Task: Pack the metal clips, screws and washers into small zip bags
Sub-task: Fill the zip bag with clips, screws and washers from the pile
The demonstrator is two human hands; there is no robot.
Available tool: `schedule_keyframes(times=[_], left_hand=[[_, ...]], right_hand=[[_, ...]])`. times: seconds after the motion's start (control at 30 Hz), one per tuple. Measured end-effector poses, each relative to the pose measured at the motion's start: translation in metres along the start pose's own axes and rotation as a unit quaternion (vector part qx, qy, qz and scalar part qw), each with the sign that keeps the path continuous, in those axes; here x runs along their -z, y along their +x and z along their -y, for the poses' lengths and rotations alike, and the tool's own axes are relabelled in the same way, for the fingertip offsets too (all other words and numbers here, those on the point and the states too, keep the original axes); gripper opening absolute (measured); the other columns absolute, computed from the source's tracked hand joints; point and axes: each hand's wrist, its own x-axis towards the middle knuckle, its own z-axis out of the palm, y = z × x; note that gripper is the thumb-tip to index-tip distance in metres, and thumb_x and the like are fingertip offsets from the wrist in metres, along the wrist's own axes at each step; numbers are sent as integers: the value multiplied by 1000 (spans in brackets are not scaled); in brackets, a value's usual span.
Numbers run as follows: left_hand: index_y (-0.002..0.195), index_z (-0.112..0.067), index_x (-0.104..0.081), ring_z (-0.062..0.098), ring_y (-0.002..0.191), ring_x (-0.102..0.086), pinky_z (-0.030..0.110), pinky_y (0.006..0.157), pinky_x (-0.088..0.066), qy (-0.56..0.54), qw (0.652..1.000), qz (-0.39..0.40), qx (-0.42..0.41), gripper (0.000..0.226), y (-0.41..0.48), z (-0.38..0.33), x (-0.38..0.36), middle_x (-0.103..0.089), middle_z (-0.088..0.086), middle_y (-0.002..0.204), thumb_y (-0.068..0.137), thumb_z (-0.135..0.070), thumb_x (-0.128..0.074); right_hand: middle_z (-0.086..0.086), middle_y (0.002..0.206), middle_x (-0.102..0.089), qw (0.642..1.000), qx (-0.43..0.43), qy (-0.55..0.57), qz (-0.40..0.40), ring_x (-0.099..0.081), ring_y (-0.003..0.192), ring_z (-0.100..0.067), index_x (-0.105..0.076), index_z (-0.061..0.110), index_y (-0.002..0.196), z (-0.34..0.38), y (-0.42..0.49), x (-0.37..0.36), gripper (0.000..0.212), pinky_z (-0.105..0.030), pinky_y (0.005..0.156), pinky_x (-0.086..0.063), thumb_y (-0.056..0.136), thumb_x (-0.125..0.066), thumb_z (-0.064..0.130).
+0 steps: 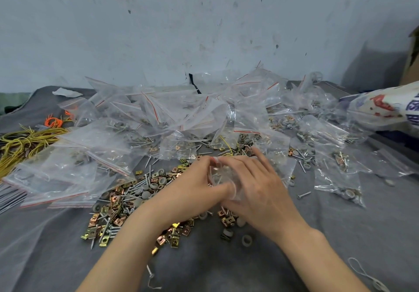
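My left hand and my right hand meet over the middle of the table, both pinching one small clear zip bag between fingers and thumbs. What the bag holds is too blurred to tell. Under and left of my hands lies a loose heap of brass and copper metal clips, grey screws and round grey washers. A single washer lies near my right wrist. Behind my hands rises a pile of filled zip bags.
Flat empty zip bags are stacked at the left. Yellow and orange cords lie at the far left. More filled bags are spread on the right. A printed sack and a cardboard box stand at the right edge. A grey cloth covers the table.
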Motion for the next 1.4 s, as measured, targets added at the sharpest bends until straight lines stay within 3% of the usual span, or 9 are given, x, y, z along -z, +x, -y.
schedule_keyframes(times=[0.13,0.23,0.37,0.47,0.67,0.93,1.1,1.3,1.4], left_hand=[[106,-37,-63,-2,79,-66,18,70,-54,-36,996,-72,-28,15,2,4,11,-72,-14,92,94,-44,-58],[103,-34,-64,4,81,-65,27,76,-54,4,991,-129,-24,13,4,14,17,-70,-15,94,95,-41,-57],[119,-38,-58,-7,102,-55,15,88,-45,158,984,-42,-71,22,5,27,-2,-59,-23,114,97,-40,-55],[132,-38,-49,6,123,-44,31,106,-38,251,962,1,-107,36,7,34,-24,-50,-15,128,98,-49,-49],[137,-41,-39,16,125,-42,35,104,-37,391,913,-38,-110,44,13,41,-36,-47,-10,132,96,-59,-40],[117,-32,-49,11,111,-53,31,89,-47,356,930,-50,-78,20,15,47,-13,-53,-13,117,100,-42,-45],[102,-34,-44,4,93,-48,23,80,-44,316,944,-50,-81,10,11,47,-9,-49,-20,101,97,-42,-49],[95,-36,-47,0,84,-52,21,72,-46,272,956,-70,-87,8,6,51,-9,-54,-20,90,94,-37,-54],[89,-38,-45,0,72,-57,23,64,-48,218,968,-101,-77,14,6,53,-7,-58,-18,80,90,-37,-59]], right_hand=[[0,117,-70,998,-51,-23,-23,-68,109,-21,-63,12,128,-9,0,6,53,-52,116,-37,91,-59,50],[-3,113,-70,993,-102,-35,-40,-68,107,-24,-62,10,127,-19,-1,14,56,-51,116,-36,89,-65,51],[1,116,-66,986,-160,-6,-55,-63,112,-22,-57,11,131,-30,-1,24,59,-39,120,-24,89,-67,51],[11,117,-56,981,-187,23,-52,-53,116,-10,-53,15,136,-31,0,28,61,-52,117,-34,88,-66,51],[12,114,-54,979,-189,30,-64,-52,113,-12,-57,11,132,-27,6,23,58,-55,111,-39,87,-70,45],[16,117,-48,978,-201,39,-32,-44,115,-5,-54,14,136,-26,9,21,64,-60,109,-41,90,-54,59],[18,117,-47,977,-206,44,-28,-40,112,4,-53,17,137,-28,9,17,61,-59,108,-42,90,-62,54],[17,116,-47,980,-189,54,-25,-44,115,-5,-53,14,137,-23,11,14,67,-62,104,-45,87,-57,58],[12,120,-53,983,-176,58,-4,-40,119,0,-49,13,142,-21,8,10,73,-56,116,-36,87,-55,62]])
